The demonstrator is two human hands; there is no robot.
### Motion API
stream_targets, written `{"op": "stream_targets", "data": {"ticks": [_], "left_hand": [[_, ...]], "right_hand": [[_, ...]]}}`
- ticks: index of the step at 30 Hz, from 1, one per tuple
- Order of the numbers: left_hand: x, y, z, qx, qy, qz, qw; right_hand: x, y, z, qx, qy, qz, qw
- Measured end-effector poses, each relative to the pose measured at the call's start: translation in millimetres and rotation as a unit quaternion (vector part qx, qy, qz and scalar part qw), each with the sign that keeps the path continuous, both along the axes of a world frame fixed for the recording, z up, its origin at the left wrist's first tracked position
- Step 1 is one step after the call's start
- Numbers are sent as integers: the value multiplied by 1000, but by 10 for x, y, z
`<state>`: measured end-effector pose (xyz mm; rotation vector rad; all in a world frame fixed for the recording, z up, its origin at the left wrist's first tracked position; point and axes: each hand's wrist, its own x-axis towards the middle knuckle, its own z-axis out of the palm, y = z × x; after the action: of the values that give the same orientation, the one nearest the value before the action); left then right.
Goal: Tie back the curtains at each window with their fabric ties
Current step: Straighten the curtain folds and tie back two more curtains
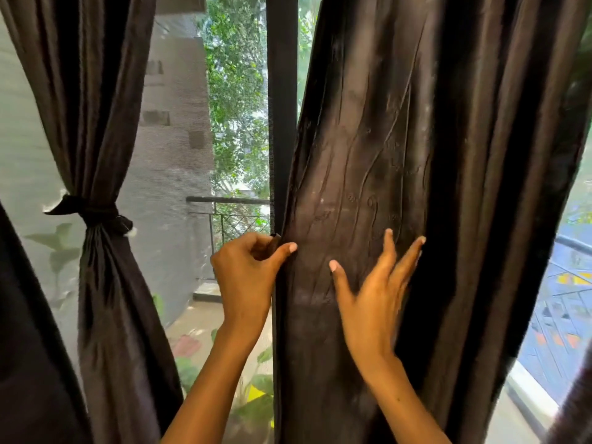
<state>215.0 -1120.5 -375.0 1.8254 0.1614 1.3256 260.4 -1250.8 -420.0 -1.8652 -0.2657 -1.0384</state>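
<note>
A dark brown curtain (400,155) hangs gathered in folds in front of me. My left hand (246,277) pinches its left edge at waist height, thumb on the front and fingers curled behind. With fingers spread and straight, my right hand (374,293) lies flat on the front of the same curtain. To the left a second dark curtain (102,91) is bound at its middle by a knotted dark fabric tie (93,213). No tie is visible on the curtain under my hands.
A dark vertical window frame post (282,107) stands just behind the curtain's left edge. Mesh screen covers the window, with a balcony railing (224,203), trees and a grey wall beyond. More dark fabric (28,347) hangs at the lower left.
</note>
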Motion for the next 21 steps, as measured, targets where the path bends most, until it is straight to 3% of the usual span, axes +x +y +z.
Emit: {"op": "stream_targets", "data": {"ticks": [5,10,17,21], "left_hand": [[26,24,42,0,-10,-73,997],[53,141,39,18,14,-80,997],[106,242,97,29,33,-76,996],[155,148,59,14,19,-72,997]], "right_hand": [[212,46,114,77,12,66,995],[402,-9,202,37,-24,-63,997],[529,0,285,121,-4,105,987],[397,122,227,9,-113,40,993]]}}
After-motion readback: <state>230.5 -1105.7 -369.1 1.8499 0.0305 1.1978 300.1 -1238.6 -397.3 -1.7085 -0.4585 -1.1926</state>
